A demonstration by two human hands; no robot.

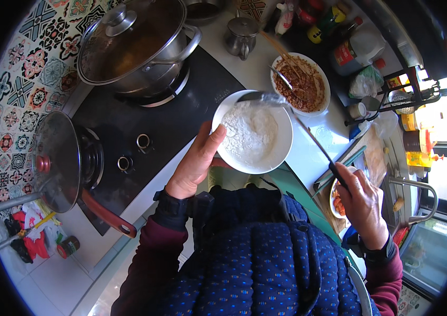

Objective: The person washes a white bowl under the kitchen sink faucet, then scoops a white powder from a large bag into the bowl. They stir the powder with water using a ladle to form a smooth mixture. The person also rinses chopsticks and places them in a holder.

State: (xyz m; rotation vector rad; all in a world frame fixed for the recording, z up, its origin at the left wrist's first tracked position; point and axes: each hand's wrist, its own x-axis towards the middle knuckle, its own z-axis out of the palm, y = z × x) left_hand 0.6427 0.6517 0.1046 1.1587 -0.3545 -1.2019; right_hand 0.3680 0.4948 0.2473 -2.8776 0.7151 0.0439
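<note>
My left hand point(191, 166) grips a white bowl point(285, 140) by its near left side, thumb over the rim. White powder, like flour, lies in the bowl, partly clumped. My right hand point(361, 207) is closed around the black handle of a metal ladle point(311, 136). The ladle's blurred head is over the bowl's far rim, and what it carries cannot be made out. Just beyond the bowl stands a white dish point(328, 94) of reddish-brown crumbly paste, with a metal spoon point(282, 78) and wooden chopsticks point(280, 47) resting in it.
On the black gas hob point(168, 122) sit a lidded steel pot point(156, 75) and a lidded frying pan point(59, 166), whose red handle point(107, 213) juts past the hob. A small metal pot point(243, 35), several bottles, a chopping board point(375, 148) and a faucet point(434, 197) are around.
</note>
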